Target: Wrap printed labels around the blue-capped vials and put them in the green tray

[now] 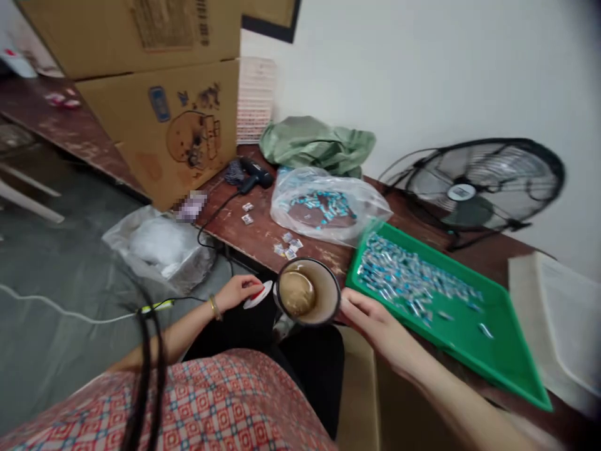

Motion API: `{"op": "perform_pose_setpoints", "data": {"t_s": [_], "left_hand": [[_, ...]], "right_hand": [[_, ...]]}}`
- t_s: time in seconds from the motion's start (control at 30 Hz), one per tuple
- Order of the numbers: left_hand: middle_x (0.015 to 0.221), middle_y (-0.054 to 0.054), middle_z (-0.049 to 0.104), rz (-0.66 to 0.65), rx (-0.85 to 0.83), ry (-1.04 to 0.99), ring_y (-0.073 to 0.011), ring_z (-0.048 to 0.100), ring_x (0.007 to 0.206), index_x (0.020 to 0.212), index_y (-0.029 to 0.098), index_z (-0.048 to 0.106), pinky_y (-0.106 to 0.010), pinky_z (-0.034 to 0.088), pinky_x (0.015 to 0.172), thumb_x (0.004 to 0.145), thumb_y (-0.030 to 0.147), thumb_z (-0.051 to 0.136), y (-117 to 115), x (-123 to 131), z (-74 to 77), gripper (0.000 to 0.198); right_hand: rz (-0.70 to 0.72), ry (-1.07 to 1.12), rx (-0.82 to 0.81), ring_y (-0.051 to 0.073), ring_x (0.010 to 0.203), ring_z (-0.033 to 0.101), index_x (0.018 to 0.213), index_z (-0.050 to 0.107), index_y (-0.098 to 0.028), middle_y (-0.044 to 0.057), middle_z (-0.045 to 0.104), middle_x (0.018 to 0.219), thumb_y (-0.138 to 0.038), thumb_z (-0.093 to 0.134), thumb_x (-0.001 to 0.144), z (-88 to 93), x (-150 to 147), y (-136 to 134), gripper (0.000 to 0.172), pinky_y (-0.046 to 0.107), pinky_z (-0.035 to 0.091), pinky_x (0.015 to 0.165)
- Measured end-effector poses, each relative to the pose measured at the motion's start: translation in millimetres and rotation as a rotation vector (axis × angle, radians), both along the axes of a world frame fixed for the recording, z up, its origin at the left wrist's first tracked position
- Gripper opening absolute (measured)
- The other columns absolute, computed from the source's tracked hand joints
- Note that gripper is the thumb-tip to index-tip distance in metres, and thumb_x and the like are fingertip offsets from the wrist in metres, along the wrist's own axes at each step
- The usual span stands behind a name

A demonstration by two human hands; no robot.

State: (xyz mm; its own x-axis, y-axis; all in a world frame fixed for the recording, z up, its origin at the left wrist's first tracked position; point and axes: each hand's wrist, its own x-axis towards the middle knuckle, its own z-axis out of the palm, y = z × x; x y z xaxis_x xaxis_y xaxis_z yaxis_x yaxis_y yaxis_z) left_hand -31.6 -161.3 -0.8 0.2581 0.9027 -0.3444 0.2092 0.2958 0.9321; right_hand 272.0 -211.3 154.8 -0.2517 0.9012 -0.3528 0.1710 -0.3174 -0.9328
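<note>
My right hand (369, 316) grips a mug (331, 294) at its right side, where the handle would be. The mug has a dark rim, and brownish liquid shows low inside it. Just left of the mug, my left hand (237, 291) is closed on the red knob of a white lid (259, 295), which is held tilted off the mug. Both hands are above my lap, by the front edge of the brown table (225, 228). Right of the mug lies a green tray (498, 351) with many small clear-and-blue pieces (399, 275).
Behind the mug lie small printed squares (291, 245) and an open plastic bag (366, 210) of blue pieces. A black hair dryer (256, 175), green cloth (319, 141) and black fan (479, 188) sit farther back. A cardboard box (188, 131) stands left; a plastic-lined box (159, 247) is below.
</note>
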Motion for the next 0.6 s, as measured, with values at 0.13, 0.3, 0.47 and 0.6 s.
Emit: {"op": "perform_pose_setpoints", "data": {"t_s": [0.13, 0.3, 0.47, 0.6], "left_hand": [[0.066, -0.001, 0.062, 0.239, -0.01, 0.043, -0.0124, 0.048, 0.061, 0.085, 0.014, 0.075, -0.027, 0.037, 0.061, 0.063, 0.07, 0.077, 12.9, -70.1, -4.6, 0.06], [0.078, -0.003, 0.067, 0.482, 0.038, 0.074, -0.0155, 0.052, 0.069, 0.094, 0.017, 0.074, -0.029, 0.041, 0.066, 0.067, 0.073, 0.072, 8.3, -137.1, 0.0, 0.063], [0.081, -0.004, 0.069, 0.552, 0.032, 0.104, -0.0196, 0.057, 0.071, 0.096, 0.021, 0.075, -0.032, 0.043, 0.067, 0.07, 0.077, 0.069, -4.9, -165.7, -2.0, 0.062], [0.079, -0.005, 0.068, 0.557, 0.024, 0.099, -0.0212, 0.058, 0.071, 0.099, 0.022, 0.075, -0.035, 0.046, 0.067, 0.071, 0.079, 0.069, -4.8, -175.2, -8.5, 0.063]], "right_hand": [[-0.029, 0.241, -0.194, 0.017, 0.09, 0.074, 0.082, 0.07, -0.021, 0.002, 0.074, 0.089, -0.061, 0.094, 0.064, -93.7, -64.4, 89.8, 0.05, 0.034, 0.06, 0.1], [-0.11, 0.345, -0.2, 0.016, 0.086, 0.075, 0.081, 0.064, -0.021, 0.0, 0.073, 0.086, -0.039, 0.084, 0.084, -158.6, -186.2, 201.8, 0.026, 0.032, 0.061, 0.092], [-0.188, 0.367, -0.16, 0.012, 0.086, 0.073, 0.085, 0.06, -0.022, -0.002, 0.072, 0.086, -0.03, 0.064, 0.099, -173.2, -296.9, 301.8, 0.017, 0.025, 0.057, 0.087], [-0.266, 0.358, -0.138, 0.012, 0.086, 0.07, 0.098, 0.064, -0.017, 0.001, 0.072, 0.096, -0.031, 0.061, 0.104, -182.4, -350.7, 351.5, 0.015, 0.027, 0.058, 0.082]]}}
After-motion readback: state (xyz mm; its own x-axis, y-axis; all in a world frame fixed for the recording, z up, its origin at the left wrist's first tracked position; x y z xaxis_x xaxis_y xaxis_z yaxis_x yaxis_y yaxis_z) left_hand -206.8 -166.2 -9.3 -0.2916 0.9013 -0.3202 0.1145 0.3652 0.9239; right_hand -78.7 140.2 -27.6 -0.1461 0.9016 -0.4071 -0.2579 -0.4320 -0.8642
